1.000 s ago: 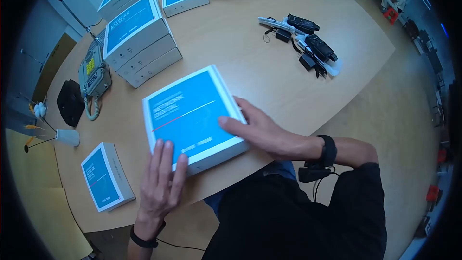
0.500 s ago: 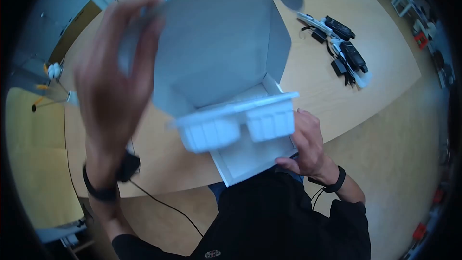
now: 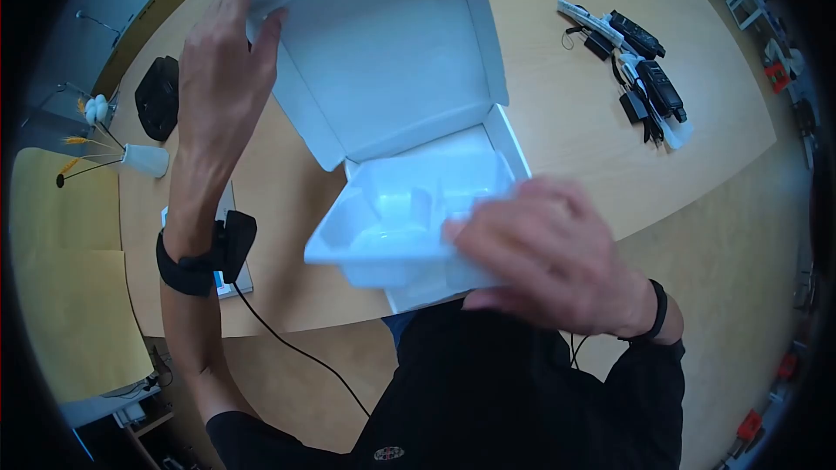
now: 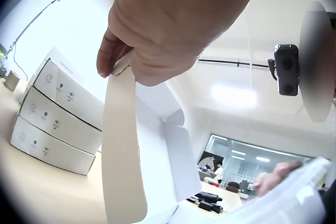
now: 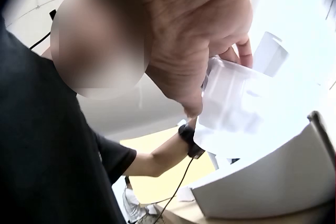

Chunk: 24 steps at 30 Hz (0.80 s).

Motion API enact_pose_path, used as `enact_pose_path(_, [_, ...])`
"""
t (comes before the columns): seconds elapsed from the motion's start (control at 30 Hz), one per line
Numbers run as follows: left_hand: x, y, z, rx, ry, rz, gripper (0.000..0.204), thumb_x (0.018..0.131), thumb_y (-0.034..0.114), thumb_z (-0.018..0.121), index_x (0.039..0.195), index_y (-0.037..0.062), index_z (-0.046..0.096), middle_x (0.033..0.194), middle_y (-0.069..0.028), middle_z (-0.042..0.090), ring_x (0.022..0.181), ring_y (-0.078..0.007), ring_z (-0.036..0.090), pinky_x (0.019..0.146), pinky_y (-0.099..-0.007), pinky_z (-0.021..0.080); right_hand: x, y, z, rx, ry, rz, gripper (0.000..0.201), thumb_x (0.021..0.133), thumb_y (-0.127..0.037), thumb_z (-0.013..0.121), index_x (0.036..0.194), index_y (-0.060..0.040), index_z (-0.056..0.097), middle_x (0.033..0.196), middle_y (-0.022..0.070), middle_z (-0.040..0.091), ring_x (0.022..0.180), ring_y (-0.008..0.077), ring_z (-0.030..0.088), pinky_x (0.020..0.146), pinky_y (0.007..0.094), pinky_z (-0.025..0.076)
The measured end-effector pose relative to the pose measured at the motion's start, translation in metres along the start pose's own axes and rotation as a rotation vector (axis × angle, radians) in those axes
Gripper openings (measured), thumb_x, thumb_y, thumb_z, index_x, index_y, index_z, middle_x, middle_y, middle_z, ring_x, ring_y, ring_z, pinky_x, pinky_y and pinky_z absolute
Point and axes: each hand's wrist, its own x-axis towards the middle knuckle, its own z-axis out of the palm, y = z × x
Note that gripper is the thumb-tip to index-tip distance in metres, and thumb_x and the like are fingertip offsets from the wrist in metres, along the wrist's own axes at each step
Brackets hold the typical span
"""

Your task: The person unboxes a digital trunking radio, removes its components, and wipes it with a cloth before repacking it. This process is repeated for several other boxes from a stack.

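A white cardboard box (image 3: 508, 141) stands with its lid (image 3: 383, 57) raised at the table's near edge. My left hand (image 3: 222, 78) pinches the lid's front flap between thumb and fingers; the left wrist view shows that flap (image 4: 123, 145) hanging below the hand. Over the box's open base, a white plastic tray (image 3: 348, 222) with moulded hollows sits tilted. My right hand (image 3: 553, 261), blurred in the head view, grips the tray's right end. In the right wrist view its thumb and fingers lie on either side of the tray (image 5: 231, 103).
Black handheld radios (image 3: 659, 87) with adapters and cables lie on the right of the table. Stacked white boxes (image 4: 58, 119) stand beyond the lid. To the left are a black pouch (image 3: 158, 97) and a white vase (image 3: 146, 160). Another box lies partly behind my left forearm.
The closed box has been opened and its lid swung up by my left hand. The white tray has come up out of the base. My right hand has moved from the box's side onto the tray.
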Motion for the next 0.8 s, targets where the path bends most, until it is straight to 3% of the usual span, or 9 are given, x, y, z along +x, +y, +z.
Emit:
enact_pose_path(0.07, [0.0,-0.021,0.014,0.104,0.013,0.054,0.046,0.095,0.013,0.07,0.139,0.014,0.058,0.125,-0.0131,0.068,0.086,-0.0283,0.069,0.077,-0.0407,0.058,-0.012,-0.007,0.015,0.004,-0.09,-0.211,0.04,0.082,-0.018,0.075,0.117,-0.001,0.07,0.094,0.0042,0.063,0.093,0.0195,0.065,0.095,0.0398,0.054])
enact_pose_path(0.1, [0.002,-0.023,0.017,0.219,0.03,0.108,0.047,0.097,0.015,0.069,0.142,0.016,0.056,0.13,-0.0122,0.067,0.097,-0.0266,0.071,0.08,-0.0391,0.06,-0.018,-0.01,0.021,-0.039,-0.003,-0.2,0.032,0.079,-0.014,0.072,0.11,-0.0039,0.073,0.082,0.0017,0.055,0.083,0.017,0.062,0.092,0.0377,0.056])
enact_pose_path(0.23, [-0.014,0.006,0.005,0.085,0.129,0.233,0.05,0.091,0.01,0.074,0.138,0.0066,0.057,0.128,-0.0159,0.065,0.12,-0.0354,0.062,0.099,-0.0446,0.054,-0.039,0.012,0.024,-0.11,-0.09,-0.114,0.036,0.08,-0.014,0.072,0.115,-0.0063,0.071,0.085,0.0021,0.056,0.085,0.0171,0.063,0.094,0.0386,0.054])
enact_pose_path(0.3, [-0.039,0.045,-0.006,-0.116,-0.096,0.301,0.059,0.082,0.004,0.08,0.137,0.0082,0.059,0.134,-0.0157,0.062,0.125,-0.0361,0.06,0.103,-0.0442,0.052,-0.049,0.026,0.036,0.024,-0.144,-0.091,0.038,0.082,-0.015,0.073,0.119,-0.0073,0.07,0.089,0.0025,0.06,0.086,0.0182,0.064,0.098,0.0386,0.053])
enact_pose_path(0.33, [-0.051,0.063,-0.01,-0.229,-0.299,0.289,0.063,0.082,0.014,0.081,0.14,0.0099,0.058,0.14,-0.0147,0.06,0.132,-0.0357,0.056,0.109,-0.0467,0.048,-0.051,0.026,0.036,0.005,-0.14,-0.071,0.038,0.082,-0.015,0.073,0.119,-0.0073,0.07,0.089,0.0025,0.06,0.086,0.0182,0.064,0.098,0.0386,0.053])
enact_pose_path(0.4, [-0.07,0.089,-0.013,-0.211,-0.66,0.363,0.076,0.087,0.054,0.071,0.15,0.0154,0.051,0.159,-0.0163,0.04,0.148,-0.0414,0.037,0.12,-0.0583,0.03,-0.05,0.027,0.036,0.211,-0.159,-0.011,0.036,0.085,-0.014,0.072,0.12,-0.0067,0.068,0.094,0.0038,0.064,0.09,0.0203,0.065,0.102,0.0386,0.05])
enact_pose_path(0.57, [-0.11,0.096,0.019,-0.275,-0.842,0.284,0.072,0.09,0.066,0.061,0.152,0.0282,0.051,0.164,-0.015,0.034,0.15,-0.0408,0.033,0.121,-0.0567,0.028,-0.03,0.041,0.002,0.227,-0.093,-0.03,0.027,0.09,-0.013,0.071,0.116,-0.0049,0.068,0.097,0.0059,0.067,0.09,0.0252,0.067,0.09,0.0402,0.054])
enact_pose_path(0.67, [-0.115,0.095,0.025,-0.312,-0.79,0.26,0.067,0.093,0.065,0.06,0.15,0.0294,0.053,0.164,-0.0111,0.035,0.148,-0.0418,0.036,0.119,-0.0549,0.033,-0.007,0.098,-0.03,-0.13,0.006,0.111,0.026,0.095,-0.017,0.069,0.116,-0.0031,0.067,0.093,0.0113,0.071,0.086,0.0308,0.07,0.075,0.0414,0.056])
enact_pose_path(0.8, [-0.117,0.094,0.025,-0.318,-0.743,0.258,0.062,0.095,0.061,0.06,0.148,0.0291,0.055,0.164,-0.0107,0.036,0.147,-0.0412,0.037,0.117,-0.0525,0.036,0.034,0.229,-0.041,-0.555,0.046,0.345,0.037,0.096,-0.026,0.067,0.122,0.0001,0.065,0.092,0.0179,0.072,0.089,0.0372,0.07,0.079,0.0448,0.055])
